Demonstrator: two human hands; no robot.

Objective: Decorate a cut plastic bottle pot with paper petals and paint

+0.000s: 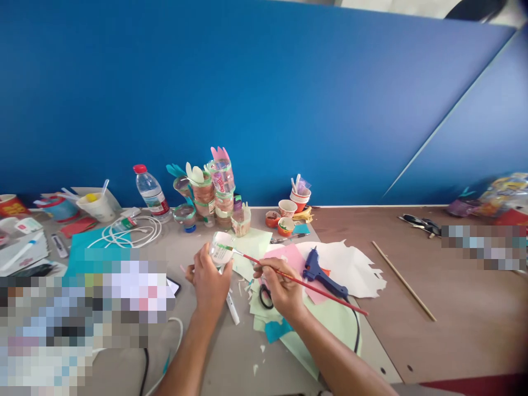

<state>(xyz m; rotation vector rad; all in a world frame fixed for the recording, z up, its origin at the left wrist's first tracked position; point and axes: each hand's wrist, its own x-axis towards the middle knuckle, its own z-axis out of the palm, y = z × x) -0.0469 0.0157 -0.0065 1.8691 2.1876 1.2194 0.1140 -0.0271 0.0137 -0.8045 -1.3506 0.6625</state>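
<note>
My left hand [211,283] is closed around a small white paper cup [220,254] with faint print and a streak of green on it. In my right hand [282,289] is a paintbrush [330,297] with a long red handle, pinched between thumb and fingers. The green-tipped bristles touch the cup's side, or nearly so. Below the cup lies a white marker [232,309]. Black-handled scissors [266,297] rest on paper sheets beside my right hand, partly hidden by it. A blue glue gun [320,273] lies to the right of that hand.
Decorated plastic cups [204,195] stand stacked by the blue partition [264,110], with a water bottle [152,192] on their left. Small paint cups [286,225] stand at the back. A coiled white cable [150,234] lies left, a wooden stick [404,280] right. Pale green paper [330,330] covers the front.
</note>
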